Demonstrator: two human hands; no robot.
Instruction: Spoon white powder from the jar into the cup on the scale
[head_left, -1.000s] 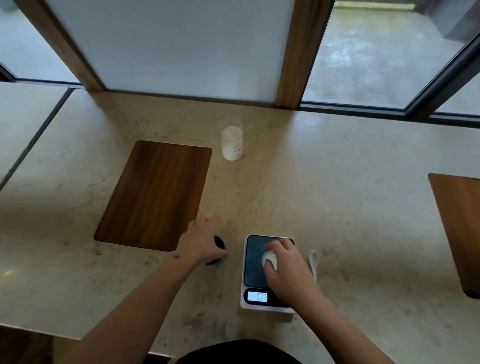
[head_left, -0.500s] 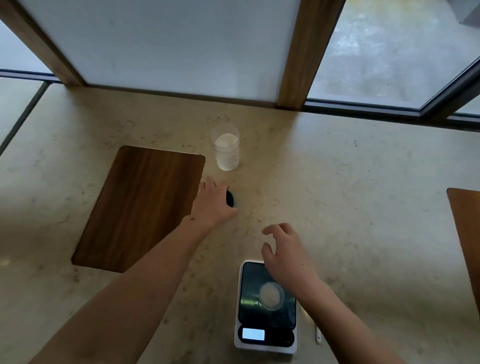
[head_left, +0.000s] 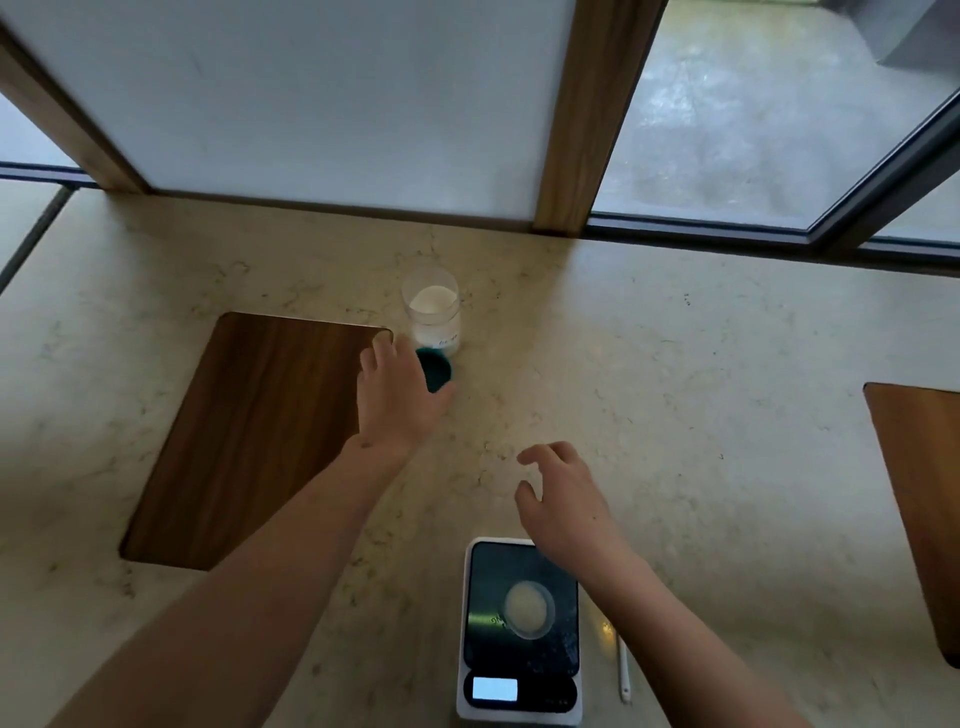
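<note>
Left hand (head_left: 397, 400) clamped on teal lid (head_left: 435, 370), just below open powder jar (head_left: 432, 317), beside wooden board (head_left: 249, 436). Right hand (head_left: 563, 499) spread, empty, above scale (head_left: 521, 631) bearing cup (head_left: 529, 609); spoon (head_left: 623, 670) at lower right.

jar (head_left: 432, 318): clear, lidless, upright (powder inside) | cup (head_left: 529, 609): centred on scale (head_left: 519, 630)

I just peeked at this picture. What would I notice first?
Two bare arms reach across a pale stone counter. The left hand holds a teal lid right in front of a clear jar of white powder. Nearer, the right hand hovers open above a scale with a small cup on it.
</note>
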